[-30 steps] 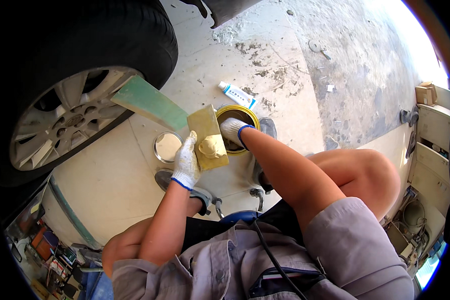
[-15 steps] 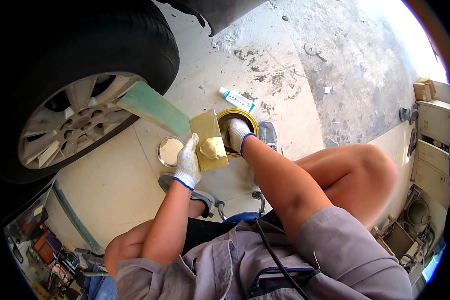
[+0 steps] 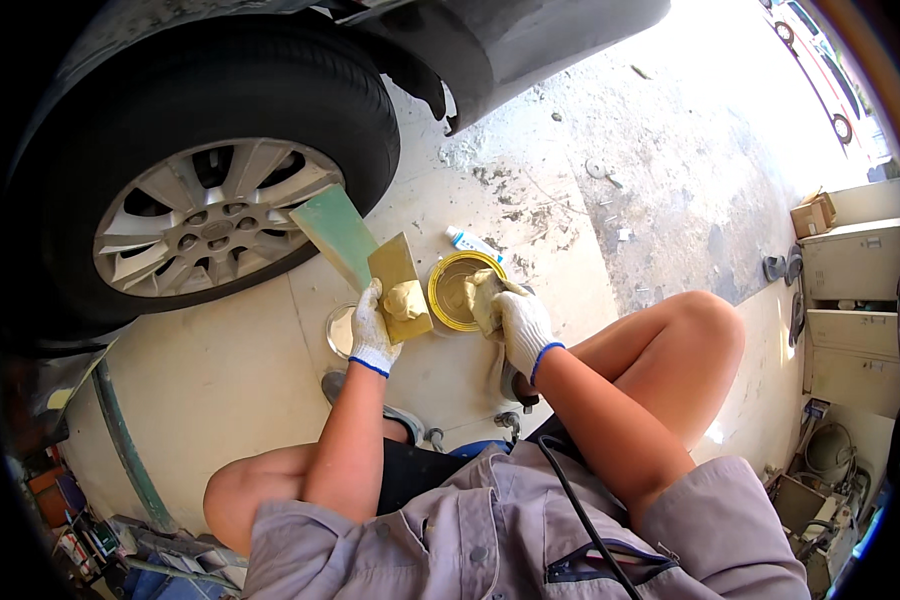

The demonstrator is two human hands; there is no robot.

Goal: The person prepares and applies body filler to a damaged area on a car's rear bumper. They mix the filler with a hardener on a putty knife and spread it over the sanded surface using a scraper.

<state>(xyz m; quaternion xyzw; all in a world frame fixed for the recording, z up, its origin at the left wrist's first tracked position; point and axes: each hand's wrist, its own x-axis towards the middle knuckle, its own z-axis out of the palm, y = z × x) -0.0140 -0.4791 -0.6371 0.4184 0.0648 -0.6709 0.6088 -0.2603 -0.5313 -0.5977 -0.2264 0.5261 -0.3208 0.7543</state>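
Observation:
My left hand (image 3: 372, 335), in a white knit glove with a blue cuff, grips the edge of a flat yellowish putty board (image 3: 392, 268). A thick lump of cream putty (image 3: 404, 301) sits on it. Behind its far edge a green sheet (image 3: 332, 232) sticks out toward the wheel; I cannot tell whether my hand holds that too. My right hand (image 3: 528, 328), gloved alike, is closed on a putty-smeared scraper (image 3: 484, 302). The scraper is at the right rim of an open yellow-rimmed can (image 3: 436, 290) with putty inside.
A round can lid (image 3: 339, 330) lies left of the can, partly behind my left hand. Beyond the can is a white and blue tube (image 3: 472, 243). A car wheel (image 3: 215, 220) and dark bodywork (image 3: 530, 45) stand at the far left. Pale cabinets (image 3: 855, 275) line the right side.
My right hand has come out of the can, moving right and nearer to me, and the scraper now shows in it. My left hand still holds the board. The view has shifted.

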